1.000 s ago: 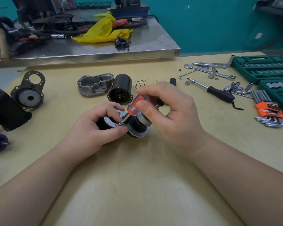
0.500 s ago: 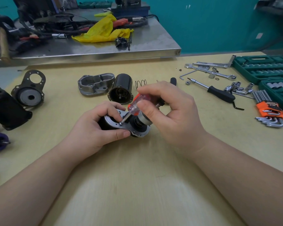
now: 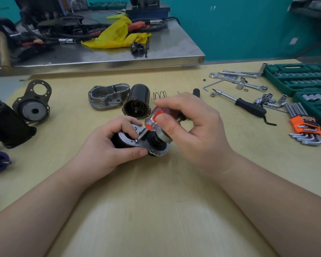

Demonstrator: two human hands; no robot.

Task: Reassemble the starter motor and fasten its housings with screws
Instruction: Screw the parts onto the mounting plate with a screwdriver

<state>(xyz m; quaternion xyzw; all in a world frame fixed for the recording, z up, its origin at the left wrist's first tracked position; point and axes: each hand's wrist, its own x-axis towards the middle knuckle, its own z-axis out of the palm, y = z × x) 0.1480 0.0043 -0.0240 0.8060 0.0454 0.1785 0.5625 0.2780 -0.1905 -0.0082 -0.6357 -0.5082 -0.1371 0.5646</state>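
1. Two hands share this step, so start with your left hand [image 3: 107, 145]: it is curled round the motor [image 3: 119, 140], thumb underneath and fingers over the top, with the motor lying on the table [image 3: 156, 201] just in front of you. Clamp it firmly so it cannot roll as you turn.
2. Mind the plate [image 3: 135, 140] on the motor's end; your left fingertips sit close to the screw [image 3: 136, 140], so keep them clear of the blade in case it slips.
3. Hold the screwdriver [image 3: 153, 120] in line with the screw. At present it leans up and to the right, which risks the tip camming out; I judge a straighter line would bite better.
4. Your right hand [image 3: 191, 130] pinches the clear, orange-marked handle between thumb and fingers. Press along the shaft as you twist, and stop once the head seats.
5. Other holes show along the plate's rim; whether they hold screws I cannot tell, so check them afterwards.
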